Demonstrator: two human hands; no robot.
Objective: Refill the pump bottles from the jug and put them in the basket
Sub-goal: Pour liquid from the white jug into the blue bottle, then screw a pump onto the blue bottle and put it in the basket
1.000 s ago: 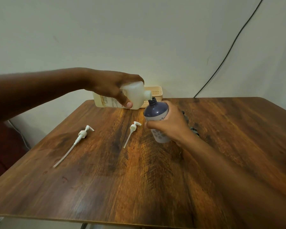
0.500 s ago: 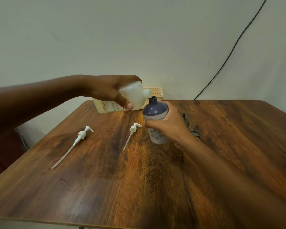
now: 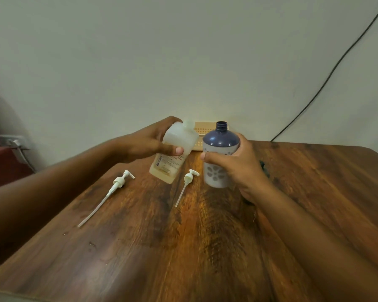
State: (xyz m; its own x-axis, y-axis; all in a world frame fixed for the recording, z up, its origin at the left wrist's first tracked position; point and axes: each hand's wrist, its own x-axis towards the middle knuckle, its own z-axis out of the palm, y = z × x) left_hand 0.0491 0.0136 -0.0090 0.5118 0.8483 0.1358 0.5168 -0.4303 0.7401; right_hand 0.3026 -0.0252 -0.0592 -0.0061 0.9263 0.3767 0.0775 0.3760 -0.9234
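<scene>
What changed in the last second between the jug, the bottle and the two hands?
The left hand has swung the jug from lying sideways at the blue-topped bottle's neck back towards upright, spout clear of it. The right hand still grips the bottle. Both pump heads stay on the table; the basket stays put.

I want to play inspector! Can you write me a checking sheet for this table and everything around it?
Surface: wooden table, a few small dark spots near the left front.
Job's things: jug tipped but spout up, not pouring; bottle upright, neck open; basket at the wall; two pumps lying flat.
Clutter: small dark item behind the right wrist, unclear.
Grips: left hand holds jug; right hand holds bottle.
Cables: black cable on the wall.
Surroundings: plain wall, socket at left.
</scene>
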